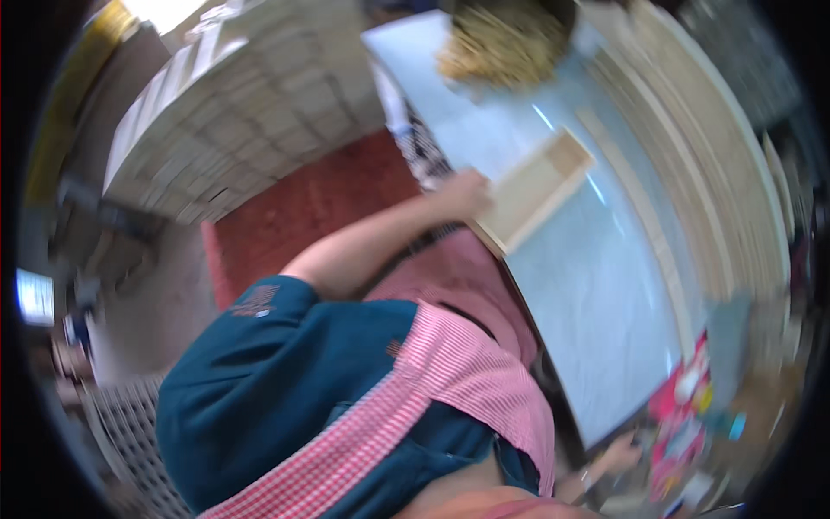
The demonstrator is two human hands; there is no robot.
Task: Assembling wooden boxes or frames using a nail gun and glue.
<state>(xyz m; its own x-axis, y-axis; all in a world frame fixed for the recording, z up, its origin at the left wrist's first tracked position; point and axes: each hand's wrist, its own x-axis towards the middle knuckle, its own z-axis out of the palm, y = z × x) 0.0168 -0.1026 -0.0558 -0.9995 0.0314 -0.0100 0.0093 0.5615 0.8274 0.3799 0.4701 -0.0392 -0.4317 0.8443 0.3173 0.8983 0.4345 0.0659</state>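
Note:
My left hand (467, 192) grips the near end of a shallow pale wooden frame (538, 189), which lies slanted at the edge of a pale blue-white table (596, 294). My left arm reaches up to it from a teal sleeve, over a pink checked apron (450, 372). My right hand (618, 454) is low at the right, by the table's near corner. It is blurred, and whether it holds anything is unclear.
A heap of straw-coloured bits (501, 43) sits at the table's far end. Long wooden slats (666, 173) run along the table's right side. A big stack of pale wooden pieces (242, 104) stands at the left above a red floor (328, 199). Colourful packets (683, 424) lie at the lower right.

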